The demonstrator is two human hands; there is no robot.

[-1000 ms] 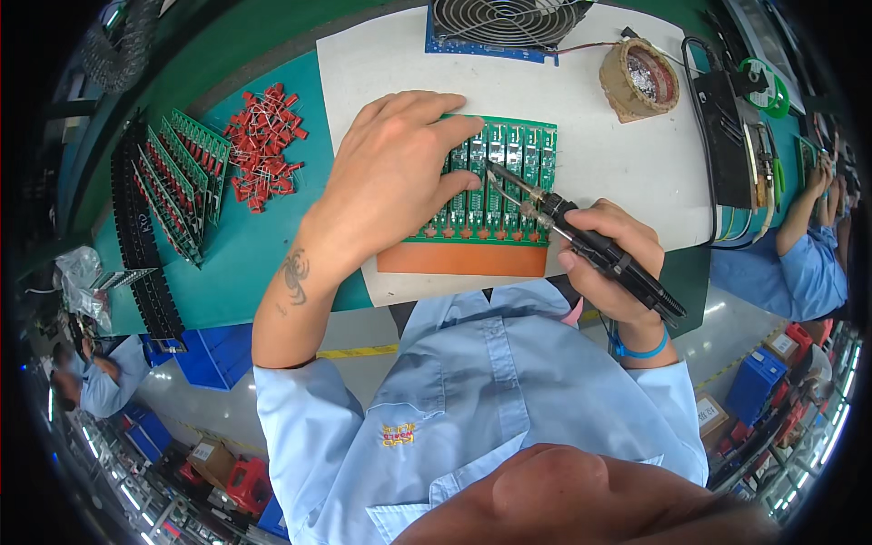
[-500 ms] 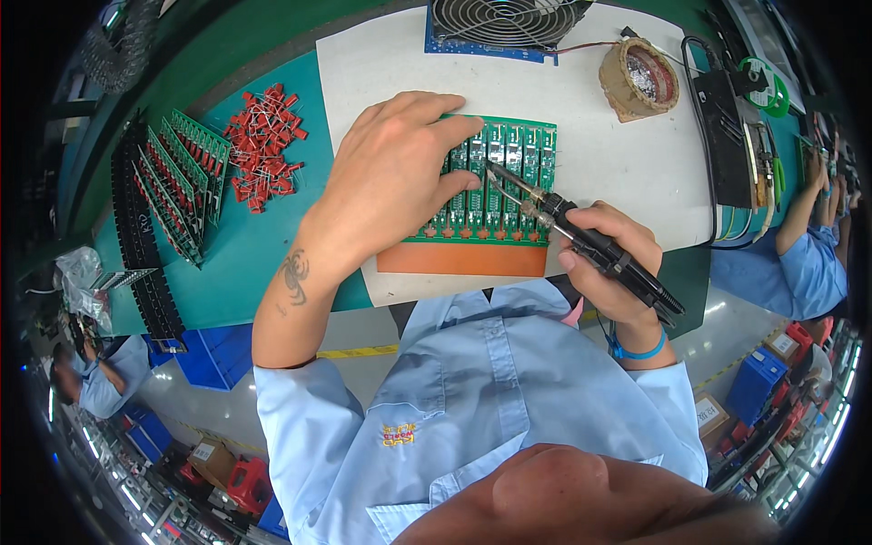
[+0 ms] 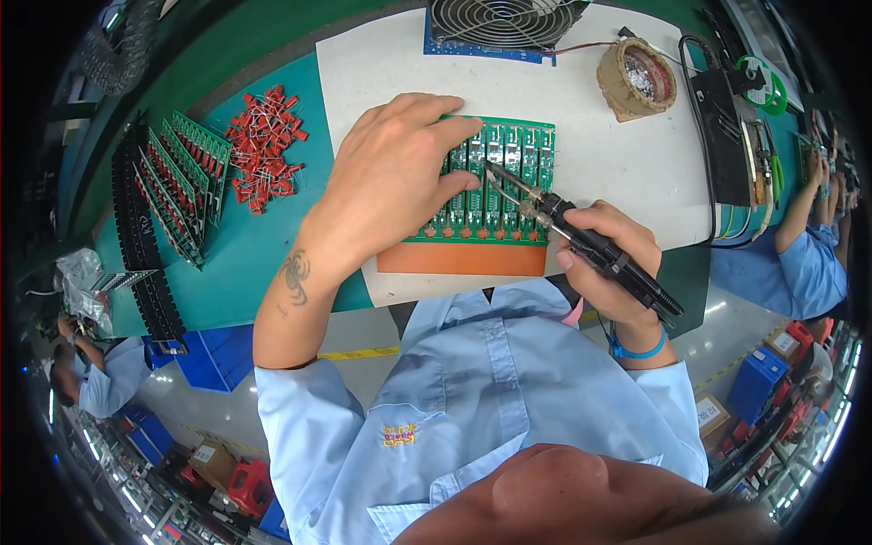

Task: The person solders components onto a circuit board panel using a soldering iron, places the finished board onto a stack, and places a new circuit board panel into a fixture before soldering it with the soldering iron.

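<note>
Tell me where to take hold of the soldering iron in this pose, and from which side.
Take the soldering iron by its black handle, where the right hand already has it, coming from the lower right. The bare metal shaft and tip slant up-left onto the green circuit board panel, which the left hand presses flat, so that side is crowded and likely hot.

green circuit board panel point(image 3: 509, 186) flat, soldering iron point(image 3: 581, 238) tilted
</note>
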